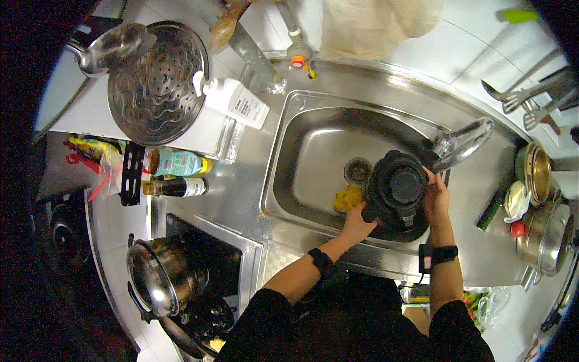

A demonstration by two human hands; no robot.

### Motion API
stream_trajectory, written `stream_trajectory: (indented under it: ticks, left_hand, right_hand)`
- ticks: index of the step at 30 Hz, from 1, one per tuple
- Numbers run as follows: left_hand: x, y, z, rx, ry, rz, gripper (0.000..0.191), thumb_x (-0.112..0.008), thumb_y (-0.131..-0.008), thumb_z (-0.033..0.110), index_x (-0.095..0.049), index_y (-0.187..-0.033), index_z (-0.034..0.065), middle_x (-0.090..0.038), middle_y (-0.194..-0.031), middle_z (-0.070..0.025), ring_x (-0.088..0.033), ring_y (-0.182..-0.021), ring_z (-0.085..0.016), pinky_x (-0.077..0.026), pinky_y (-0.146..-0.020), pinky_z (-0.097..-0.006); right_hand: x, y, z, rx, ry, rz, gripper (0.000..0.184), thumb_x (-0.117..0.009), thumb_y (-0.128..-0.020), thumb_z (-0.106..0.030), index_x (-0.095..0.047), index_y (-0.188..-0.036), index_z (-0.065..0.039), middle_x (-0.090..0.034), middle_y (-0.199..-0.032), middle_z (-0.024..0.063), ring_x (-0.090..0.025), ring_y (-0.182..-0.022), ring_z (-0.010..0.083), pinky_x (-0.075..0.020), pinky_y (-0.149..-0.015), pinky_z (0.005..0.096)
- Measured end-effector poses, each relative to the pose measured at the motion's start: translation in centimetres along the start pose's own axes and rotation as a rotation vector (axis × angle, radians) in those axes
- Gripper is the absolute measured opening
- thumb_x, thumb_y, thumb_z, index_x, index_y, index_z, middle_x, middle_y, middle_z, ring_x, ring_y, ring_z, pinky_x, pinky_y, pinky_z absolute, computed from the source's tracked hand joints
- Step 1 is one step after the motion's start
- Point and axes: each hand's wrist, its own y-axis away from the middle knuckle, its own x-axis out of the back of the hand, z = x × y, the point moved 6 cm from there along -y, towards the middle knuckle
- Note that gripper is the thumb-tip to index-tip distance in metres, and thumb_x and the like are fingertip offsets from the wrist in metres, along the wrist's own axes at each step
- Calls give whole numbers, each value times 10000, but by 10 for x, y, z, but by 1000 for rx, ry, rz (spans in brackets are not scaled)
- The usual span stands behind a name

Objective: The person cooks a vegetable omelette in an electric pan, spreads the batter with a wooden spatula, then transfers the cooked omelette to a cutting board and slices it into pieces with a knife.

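Note:
Both of my hands hold a black lidded appliance or jug [400,185] over the right part of the stainless steel sink [316,135]; its exact kind is unclear. My left hand [359,224] grips its lower left side, with a yellow cloth or sponge [348,198] just beyond the fingertips. On the jug's right side lies my right hand [436,194], its fingers partly hidden behind the black body. The curved chrome faucet [468,142] rises close above that hand. A round drain [358,172] shows beside the jug.
Left of the sink are a white plastic bottle [239,103], a sauce bottle [176,187] and a perforated steel lid or tray [158,83]. A steel pot [156,276] stands on the stove. At right are a cucumber [491,210], a tomato [517,229] and another steel pot [543,240].

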Motion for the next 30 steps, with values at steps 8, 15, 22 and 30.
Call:
stream_trajectory:
  ticks: [8,15,22,30]
  left_hand:
    - [99,50,33,-112,30,132,521,-778,-676,121,-595,-1134,-48,-667,-1028,-224,-648,-983,-338,-494,-885,-396]
    - [245,106,65,-281,5,375,276,-725,-664,35,-620,-916,-3,-652,-771,-99,-626,-712,-181,-495,-671,-310]
    - [343,137,29,-251,196,529,161,-641,-691,-55,-620,-843,-5,-615,-730,-1,-543,-674,-79,-447,-618,-252]
    - [386,139,-24,-139,506,637,160,-622,-724,-76,-644,-871,-15,-631,-791,-4,-571,-706,-104,-466,-653,-261]
  right_hand:
    - [-103,19,-24,147,202,-220,550,-298,-1045,-350,-538,-1290,80,-559,-1345,185,-475,-1284,276,-266,-1133,376]
    - [-254,28,-9,301,212,-433,566,-355,-1014,-394,-601,-1239,64,-576,-1330,187,-464,-1291,298,-219,-1147,410]
    - [-372,-2,59,290,296,-657,587,-359,-1016,-439,-642,-1199,42,-618,-1280,155,-511,-1259,268,-276,-1128,395]
    - [-432,-38,132,229,430,-753,532,-356,-1028,-378,-596,-1265,33,-587,-1332,138,-484,-1289,259,-249,-1142,386]
